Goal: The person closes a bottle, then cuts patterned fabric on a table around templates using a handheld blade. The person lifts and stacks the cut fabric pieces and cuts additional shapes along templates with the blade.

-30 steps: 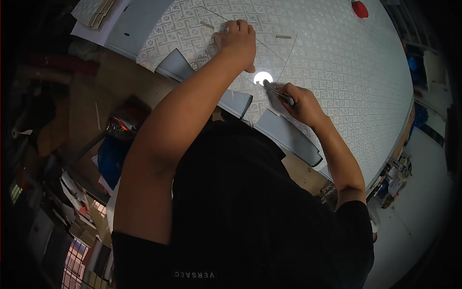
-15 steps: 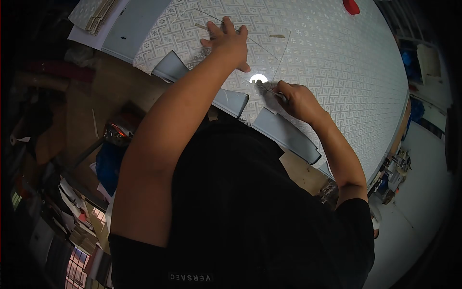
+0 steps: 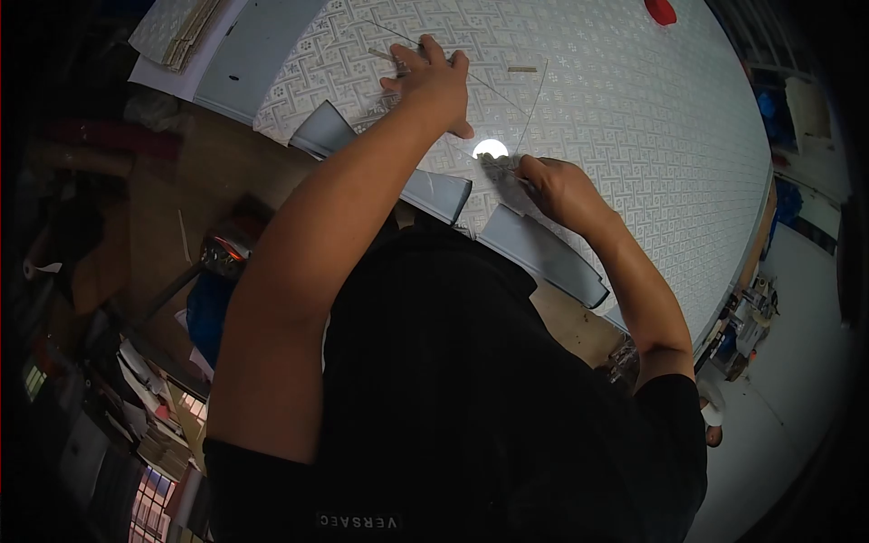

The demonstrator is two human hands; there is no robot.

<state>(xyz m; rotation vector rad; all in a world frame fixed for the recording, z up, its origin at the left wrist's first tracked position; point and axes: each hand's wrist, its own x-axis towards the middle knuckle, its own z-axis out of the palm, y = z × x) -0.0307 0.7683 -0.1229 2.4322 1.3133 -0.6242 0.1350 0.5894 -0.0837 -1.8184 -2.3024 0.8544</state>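
My left hand (image 3: 436,89) lies with spread fingers on a white sheet (image 3: 625,136) with a silvery woven-look pattern. Thin dark lines (image 3: 536,90) cross the sheet beside it. Closer to my body, my right hand (image 3: 563,192) is closed in a pinch on a thin tool; its kind is hard to make out, as fingers and shadow cover most of it. Its tip area lies by a bright round glare (image 3: 490,149) on the sheet. A small beige strip (image 3: 522,69) rests beyond my hands.
Grey curved panels (image 3: 543,258) line the near table edge, one (image 3: 323,129) partly behind my left forearm. A red round object (image 3: 661,11) sits at the far side. Stacked boards (image 3: 195,34) lie at top left. A person (image 3: 713,421) is partly visible at right.
My right hand's fingers and the tool have shifted very slightly at the glare. My left hand stays spread in place. More of the person at right shows.
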